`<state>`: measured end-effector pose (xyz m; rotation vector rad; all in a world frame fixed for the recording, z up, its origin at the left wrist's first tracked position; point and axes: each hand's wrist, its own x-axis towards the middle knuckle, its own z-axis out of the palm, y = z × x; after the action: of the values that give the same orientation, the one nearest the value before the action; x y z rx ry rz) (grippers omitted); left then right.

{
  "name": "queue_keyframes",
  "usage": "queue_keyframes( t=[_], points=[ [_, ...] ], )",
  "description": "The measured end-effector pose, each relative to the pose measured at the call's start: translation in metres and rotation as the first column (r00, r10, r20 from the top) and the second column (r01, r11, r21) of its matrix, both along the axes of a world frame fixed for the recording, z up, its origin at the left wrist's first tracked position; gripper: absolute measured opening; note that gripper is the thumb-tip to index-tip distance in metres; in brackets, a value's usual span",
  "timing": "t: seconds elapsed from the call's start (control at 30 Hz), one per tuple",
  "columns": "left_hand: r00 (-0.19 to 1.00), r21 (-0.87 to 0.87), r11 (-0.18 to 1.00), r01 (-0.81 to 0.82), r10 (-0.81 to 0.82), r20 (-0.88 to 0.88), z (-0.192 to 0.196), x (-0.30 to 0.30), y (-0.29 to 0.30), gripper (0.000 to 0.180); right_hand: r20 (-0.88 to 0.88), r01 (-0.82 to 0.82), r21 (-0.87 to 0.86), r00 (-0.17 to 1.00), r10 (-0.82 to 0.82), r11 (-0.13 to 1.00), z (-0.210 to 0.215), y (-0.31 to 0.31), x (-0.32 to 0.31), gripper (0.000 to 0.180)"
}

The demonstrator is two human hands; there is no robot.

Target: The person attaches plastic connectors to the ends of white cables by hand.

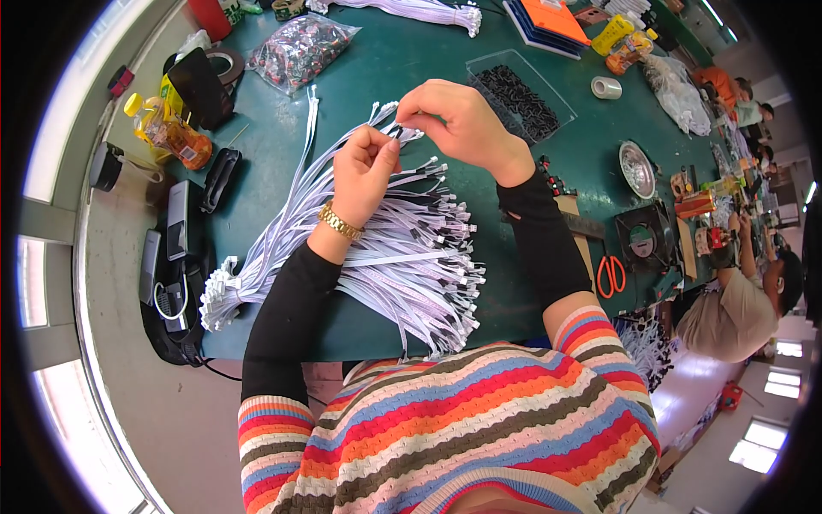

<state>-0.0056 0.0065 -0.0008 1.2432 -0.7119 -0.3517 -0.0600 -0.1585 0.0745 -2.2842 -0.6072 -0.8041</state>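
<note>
My left hand point(364, 171), with a gold watch at the wrist, and my right hand point(458, 120) meet above a green table point(385, 60). Both pinch the end of one white flat ribbon cable point(402, 133) with a small black connector. Below them a large fanned pile of the same white cables point(411, 265) lies on the table, black connectors at the right ends. Black sleeves cover both forearms.
A clear tray of black connectors point(518, 98) sits right of my hands. A bag of small parts point(300, 47), a tape roll point(605, 86), red scissors point(610, 274), bottles and phones ring the table. Another person point(736, 308) sits at the right.
</note>
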Motion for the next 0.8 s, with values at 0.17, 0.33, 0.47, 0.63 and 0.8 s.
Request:
queue_keyframes(
  t=[0.17,0.33,0.47,0.63,0.8],
  points=[
    [1.000,0.043,0.999,-0.015,0.016,-0.003,-0.002,0.001,-0.001,0.013,-0.027,-0.040,-0.035,0.999,0.039,0.999,0.000,-0.002,-0.001,0.006],
    [0.998,0.097,0.995,-0.034,0.030,0.047,-0.007,0.001,-0.004,0.013,-0.183,-0.143,-0.004,0.973,0.140,0.990,-0.001,-0.004,-0.002,0.008],
    [0.996,0.065,0.997,-0.048,0.043,0.073,-0.012,0.003,-0.006,0.013,-0.197,-0.177,0.046,0.963,0.183,0.983,-0.004,0.000,0.001,0.010],
    [0.990,0.087,0.990,-0.108,0.100,0.095,-0.016,0.004,-0.010,0.014,-0.275,-0.175,0.123,0.940,0.203,0.977,-0.011,0.002,0.003,0.012],
    [0.994,0.139,0.985,-0.102,0.094,0.063,-0.014,0.005,-0.008,0.017,-0.338,-0.079,0.095,0.935,0.107,0.992,-0.012,-0.004,0.004,0.009]
  ],
)
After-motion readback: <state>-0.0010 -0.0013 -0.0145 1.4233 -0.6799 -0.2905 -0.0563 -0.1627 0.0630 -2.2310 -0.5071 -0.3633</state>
